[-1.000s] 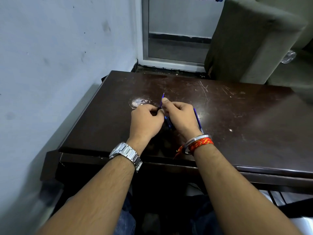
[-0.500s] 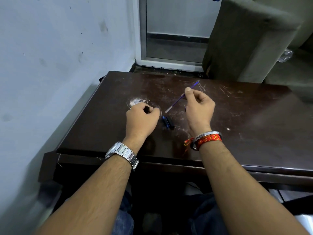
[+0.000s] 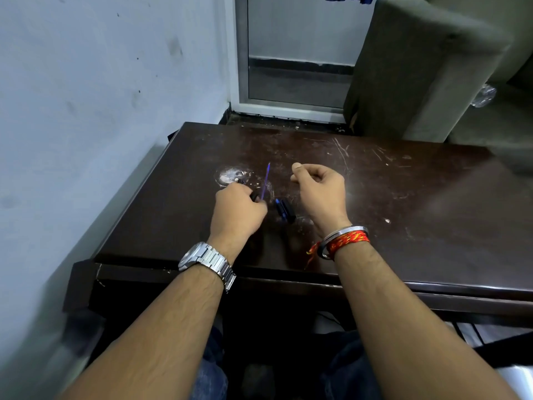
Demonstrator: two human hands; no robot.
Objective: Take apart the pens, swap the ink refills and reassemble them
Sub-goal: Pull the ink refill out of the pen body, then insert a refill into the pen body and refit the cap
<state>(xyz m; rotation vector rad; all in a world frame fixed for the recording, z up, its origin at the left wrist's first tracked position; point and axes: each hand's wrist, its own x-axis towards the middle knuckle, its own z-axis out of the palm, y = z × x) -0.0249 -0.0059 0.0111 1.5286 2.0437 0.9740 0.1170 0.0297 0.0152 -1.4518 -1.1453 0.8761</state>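
My left hand (image 3: 236,210) is closed around a dark pen barrel (image 3: 255,195) on the brown table (image 3: 403,226). A thin blue ink refill (image 3: 266,180) sticks up and away from that hand, its lower end at the barrel. Whether it sits inside the barrel is hidden by my fingers. Dark and blue pen parts (image 3: 284,209) lie on the table between my hands. My right hand (image 3: 320,192) hovers to the right of the refill with loosely curled fingers and holds nothing.
A white wall runs along the table's left edge. A grey upholstered seat (image 3: 418,67) stands behind the far right corner, beside a metal-framed door (image 3: 288,53). A pale scuffed patch (image 3: 230,176) marks the table just beyond my left hand.
My right hand held the refill up to the right, brought it over to the left hand and let go. The refill now stands at the left hand's barrel.
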